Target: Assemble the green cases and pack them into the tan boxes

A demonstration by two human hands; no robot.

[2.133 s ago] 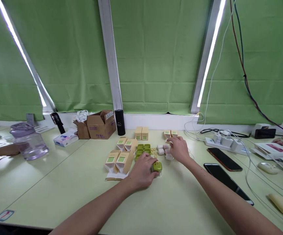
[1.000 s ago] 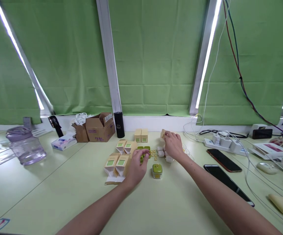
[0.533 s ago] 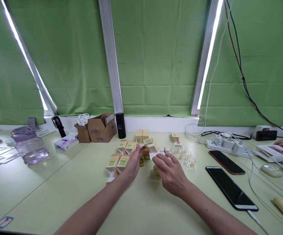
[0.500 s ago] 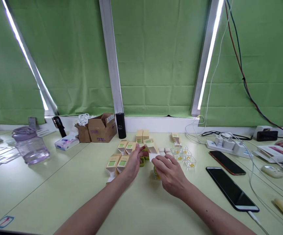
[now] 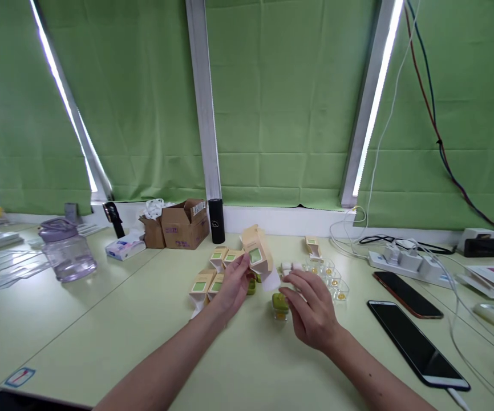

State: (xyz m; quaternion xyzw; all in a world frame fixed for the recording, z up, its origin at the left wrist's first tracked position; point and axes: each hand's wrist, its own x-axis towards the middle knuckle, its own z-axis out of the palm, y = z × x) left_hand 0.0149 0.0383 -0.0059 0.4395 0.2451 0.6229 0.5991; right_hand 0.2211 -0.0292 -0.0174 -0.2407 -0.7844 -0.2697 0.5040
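Observation:
My left hand point(image 5: 235, 287) grips a small tan cardboard box point(image 5: 257, 251) with a green label, tilted, its flaps open and a white flap hanging on the right. Just right of that flap is my right hand point(image 5: 313, 305), fingers curved and a little apart, with nothing visible in them. Below and between the hands stands a small clear jar with a green lid point(image 5: 280, 303). Several similar open boxes point(image 5: 202, 282) are grouped left of my left hand. Another green lid point(image 5: 251, 286) shows partly behind my left fingers. Clear containers with yellow bits point(image 5: 335, 281) stand beyond my right hand.
Small white pieces point(image 5: 292, 266) and another open box point(image 5: 313, 246) lie farther back. On the right are two phones point(image 5: 418, 342), a power strip point(image 5: 409, 265) and cables. A purple bottle point(image 5: 68, 254), tissue pack point(image 5: 125, 246), cardboard carton point(image 5: 185, 228) and black cylinder point(image 5: 217, 221) stand left.
The box in my left hand has been raised and turned so its label faces me. My right hand has drawn away from its flap, uncovering the green-lidded jar. The view has shifted left.

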